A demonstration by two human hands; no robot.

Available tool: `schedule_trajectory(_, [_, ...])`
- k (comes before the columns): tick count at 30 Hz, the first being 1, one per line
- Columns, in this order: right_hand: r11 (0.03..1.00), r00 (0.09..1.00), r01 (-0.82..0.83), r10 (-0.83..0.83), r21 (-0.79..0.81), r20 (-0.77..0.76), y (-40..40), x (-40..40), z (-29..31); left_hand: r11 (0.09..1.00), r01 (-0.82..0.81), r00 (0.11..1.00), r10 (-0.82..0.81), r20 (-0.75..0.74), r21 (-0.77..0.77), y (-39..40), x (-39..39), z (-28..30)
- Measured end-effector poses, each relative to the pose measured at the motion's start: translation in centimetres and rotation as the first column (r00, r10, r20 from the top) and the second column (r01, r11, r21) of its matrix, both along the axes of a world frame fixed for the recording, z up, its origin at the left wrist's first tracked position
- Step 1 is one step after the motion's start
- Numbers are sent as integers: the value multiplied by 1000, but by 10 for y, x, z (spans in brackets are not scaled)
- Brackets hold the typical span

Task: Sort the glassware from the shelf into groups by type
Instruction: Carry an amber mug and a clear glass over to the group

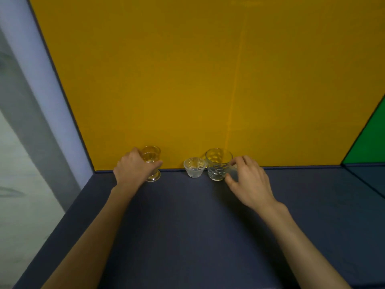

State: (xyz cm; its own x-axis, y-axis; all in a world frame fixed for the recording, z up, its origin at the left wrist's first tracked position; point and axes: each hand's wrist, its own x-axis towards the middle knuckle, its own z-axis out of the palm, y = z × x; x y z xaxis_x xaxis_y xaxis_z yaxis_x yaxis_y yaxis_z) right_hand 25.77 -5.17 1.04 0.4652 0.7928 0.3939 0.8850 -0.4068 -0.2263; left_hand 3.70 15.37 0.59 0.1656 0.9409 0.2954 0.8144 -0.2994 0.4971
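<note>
Footed glass (151,161) gripped by left hand (133,168); right hand (249,180) pinching patterned tumbler (218,164), small ribbed cup (194,167) touching at nine o'clock.

Left grip (133,166) holds a footed glass (151,161); right grip (248,178) pinches a patterned tumbler (218,165), a small ribbed cup (194,167) just left of it.

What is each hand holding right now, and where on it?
The left hand grips the footed clear glass round its bowl. The right hand touches the side of the patterned clear tumbler; a closed grip cannot be told.
</note>
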Motion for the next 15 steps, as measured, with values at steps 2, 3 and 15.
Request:
schedule_trajectory(2, [999, 999, 48, -48, -8, -19, 6, 7, -1, 1000, -5, 999, 6, 46, -16, 1, 0, 0])
schedule_trajectory(3, [998, 997, 65, -65, -11, -30, 8, 10, -1, 1000, -4, 998, 5, 63, -10, 0, 0, 0])
schedule_trajectory(15, [994, 995, 66, -72, -84, -75, 53, 14, -3, 983, 142, 941, -97, 323, -117, -33, -16, 10])
